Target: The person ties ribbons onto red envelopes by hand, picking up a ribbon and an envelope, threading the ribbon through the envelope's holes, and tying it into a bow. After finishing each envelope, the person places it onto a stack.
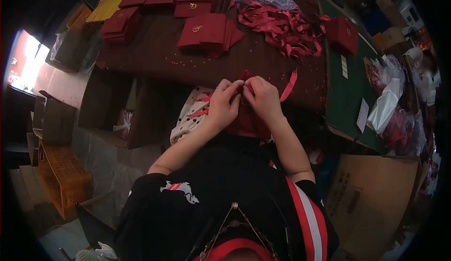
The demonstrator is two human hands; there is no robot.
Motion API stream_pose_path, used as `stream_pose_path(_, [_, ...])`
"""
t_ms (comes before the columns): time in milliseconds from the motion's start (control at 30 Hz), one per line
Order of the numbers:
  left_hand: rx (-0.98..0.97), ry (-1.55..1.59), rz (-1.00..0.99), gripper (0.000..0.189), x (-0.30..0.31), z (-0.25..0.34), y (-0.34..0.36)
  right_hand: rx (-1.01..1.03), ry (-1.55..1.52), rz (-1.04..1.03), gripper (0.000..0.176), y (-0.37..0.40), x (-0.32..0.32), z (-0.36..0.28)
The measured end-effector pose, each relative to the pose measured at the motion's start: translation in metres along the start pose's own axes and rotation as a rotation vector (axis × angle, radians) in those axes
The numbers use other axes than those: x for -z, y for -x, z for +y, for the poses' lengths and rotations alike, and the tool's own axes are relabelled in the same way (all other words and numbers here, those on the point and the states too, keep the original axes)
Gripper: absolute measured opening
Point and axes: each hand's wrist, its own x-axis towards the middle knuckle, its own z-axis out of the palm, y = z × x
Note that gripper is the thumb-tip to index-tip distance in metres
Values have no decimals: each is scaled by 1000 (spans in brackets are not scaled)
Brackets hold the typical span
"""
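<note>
My left hand (pixel 222 105) and my right hand (pixel 263 97) meet at the near edge of a dark brown table (pixel 159 57). Both pinch a red ribbon (pixel 290 84) over a dark red box (pixel 244 120) resting in my lap. The fingertips of the two hands touch, and the ribbon's loose end hangs off to the right. A ring shows on my left hand. The box is mostly hidden beneath my hands.
Flat red folded boxes with gold logos (pixel 206 30) lie in stacks across the table. A heap of red ribbons (pixel 286 26) sits at the back right beside an assembled red box (pixel 343 34). An orange crate (pixel 63 176) stands left; a cardboard carton (pixel 376 200) right.
</note>
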Motion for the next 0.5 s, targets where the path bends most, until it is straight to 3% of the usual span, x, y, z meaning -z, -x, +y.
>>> stream_pose_path(67, [-25,-59,-24,39,3,-1,0,-70,-70,-15,12,1,0,1])
stream_pose_path(133, [158,96,-117,39,9,1,-4,-146,-136,-30,11,1,4,-1])
stream_pose_path(233, [269,285,-253,39,23,-11,-14,-222,-118,38,10,0,13,0])
stream_pose_path(300, [242,257,-236,36,19,-29,-17,-203,-105,30,10,2,9,7])
stream_pose_path(400, [262,-20,-256,32,14,-22,-25,-191,-72,18,12,7,-4,17])
stream_pose_path(467, [4,-397,-116,29,2,-25,-26,-202,-48,14,12,10,-8,24])
stream_pose_path(500, [4,-395,-118,29,-1,-25,-28,-215,-77,29,14,9,-7,26])
